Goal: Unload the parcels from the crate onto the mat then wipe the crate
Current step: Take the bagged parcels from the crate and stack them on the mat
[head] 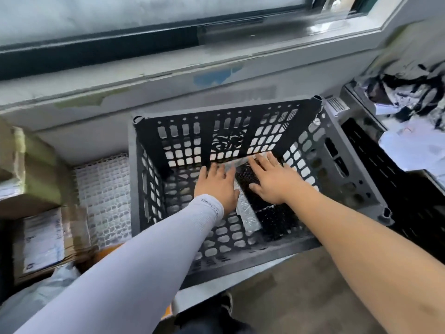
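A black perforated plastic crate (349,179) stands below a window sill. On its floor lies a flat black bubble-wrap parcel (272,215) with a silvery taped edge. My left hand (216,186), in a pale grey sleeve, reaches down into the crate and lies with straight fingers on the parcel's left edge. My right hand (272,179) rests flat on the parcel's far part, fingers spread. A white grid mat (103,189) lies on the floor left of the crate. Cardboard parcels (45,242) sit on the mat's left side.
A second black crate (390,179) holding crumpled dark and white bags (414,116) stands close on the right. A grey plastic bag (41,295) lies at the lower left. The wall and window sill (168,75) bound the far side.
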The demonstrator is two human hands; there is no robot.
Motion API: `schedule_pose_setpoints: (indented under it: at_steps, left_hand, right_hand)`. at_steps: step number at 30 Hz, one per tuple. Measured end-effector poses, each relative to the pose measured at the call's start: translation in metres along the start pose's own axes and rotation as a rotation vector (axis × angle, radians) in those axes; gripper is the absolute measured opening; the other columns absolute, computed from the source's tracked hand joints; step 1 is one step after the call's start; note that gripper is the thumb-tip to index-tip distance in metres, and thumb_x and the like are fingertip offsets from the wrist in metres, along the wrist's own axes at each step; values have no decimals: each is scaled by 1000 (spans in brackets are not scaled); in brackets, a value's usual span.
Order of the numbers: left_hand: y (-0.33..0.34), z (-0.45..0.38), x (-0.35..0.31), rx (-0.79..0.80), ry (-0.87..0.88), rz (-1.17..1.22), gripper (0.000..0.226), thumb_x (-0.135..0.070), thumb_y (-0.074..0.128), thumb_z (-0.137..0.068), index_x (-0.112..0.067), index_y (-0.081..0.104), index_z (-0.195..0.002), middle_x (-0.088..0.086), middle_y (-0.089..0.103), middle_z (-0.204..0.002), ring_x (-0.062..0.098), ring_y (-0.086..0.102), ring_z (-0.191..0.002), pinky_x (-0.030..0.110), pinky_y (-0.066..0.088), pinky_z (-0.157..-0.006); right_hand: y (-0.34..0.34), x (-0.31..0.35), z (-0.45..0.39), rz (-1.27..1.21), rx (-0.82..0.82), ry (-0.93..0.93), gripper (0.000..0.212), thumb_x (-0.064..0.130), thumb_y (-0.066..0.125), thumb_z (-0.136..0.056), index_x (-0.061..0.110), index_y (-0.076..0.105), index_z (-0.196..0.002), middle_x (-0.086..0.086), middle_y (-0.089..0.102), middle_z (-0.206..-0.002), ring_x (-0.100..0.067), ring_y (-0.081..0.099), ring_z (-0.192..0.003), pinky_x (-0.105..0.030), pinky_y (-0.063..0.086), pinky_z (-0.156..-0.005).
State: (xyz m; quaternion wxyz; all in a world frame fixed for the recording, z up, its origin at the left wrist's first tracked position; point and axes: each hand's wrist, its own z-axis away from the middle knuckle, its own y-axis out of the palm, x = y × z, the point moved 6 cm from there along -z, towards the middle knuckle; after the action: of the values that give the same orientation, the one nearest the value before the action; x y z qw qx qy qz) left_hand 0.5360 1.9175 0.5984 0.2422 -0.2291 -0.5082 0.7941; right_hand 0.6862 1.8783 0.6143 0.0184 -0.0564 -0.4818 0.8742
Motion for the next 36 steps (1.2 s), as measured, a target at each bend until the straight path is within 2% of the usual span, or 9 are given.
schedule_pose_setpoints:
  at_steps: [5, 12, 17, 23, 27, 31, 34, 36]
  left_hand:
    - [22, -14, -4, 83, -11, 61, 74, -53, 33, -106, -19, 7, -166, 13, 14, -172, 33, 7, -159, 55, 5, -127]
    - [44, -29, -4, 123, -83, 181, 75, -51, 33, -105, -15, 7, -165, 9, 18, -171, 32, 10, -158, 55, 8, -126]
    - [57, -34, -4, 134, -122, 145, 75, -49, 35, -105, -15, 7, -165, 8, 15, -172, 32, 9, -158, 55, 6, -127]
    - [58, -43, -9, 117, -194, 114, 74, -46, 34, -107, -17, 0, -165, 7, 8, -173, 29, 3, -160, 53, 1, -127]
    - [59, -46, -8, 95, -219, 126, 77, -40, 40, -104, -20, -2, -165, 5, 6, -174, 27, 1, -160, 53, 1, -128]
    - [65, -43, -8, 93, -155, 80, 90, -36, 51, -97, -25, -6, -165, 2, -1, -174, 26, -4, -160, 53, -2, -128]
    - [71, -46, -10, 131, -103, 63, 103, -43, 60, -92, -27, -12, -164, 1, -8, -174, 25, -9, -160, 54, -4, -127]
    - [78, -47, -12, 175, -90, 77, 108, -48, 63, -90, -27, -14, -164, -1, -10, -173, 24, -10, -159, 55, -4, -127]
  right_hand:
    - [19, -1, -15, 36, 111, -6, 83, 60, 35, -104, 26, -12, -164, 2, -16, -172, -26, -10, -159, -58, 14, -126]
    - [37, 0, -29, 41, 167, -85, 81, 55, 36, -105, 24, -9, -165, 1, -12, -173, -26, -6, -159, -56, 19, -125]
    - [54, -2, -42, -41, 190, -70, 93, 55, 48, -101, 22, -11, -164, -1, -13, -173, -33, -8, -159, -58, 22, -124]
    - [85, 7, -54, -131, 256, -74, 110, 50, 63, -96, 22, -21, -161, -6, -31, -167, -39, -18, -156, -61, 24, -122]
    - [95, 12, -56, -100, 214, -154, 101, 40, 57, -99, 21, -21, -161, -7, -32, -167, -38, -21, -156, -62, 16, -124]
    - [96, 22, -53, -3, 149, -431, 91, 23, 55, -98, 18, -7, -164, -2, -14, -172, -28, -13, -158, -56, 8, -127]
    - [97, 31, -48, 81, 83, -646, 80, 25, 52, -99, 13, 7, -164, -6, 6, -172, -26, -4, -159, -52, 5, -128]
    - [99, 30, -47, 103, 32, -696, 75, 28, 50, -101, 12, 11, -164, -8, 13, -172, -27, -2, -160, -51, 3, -127]
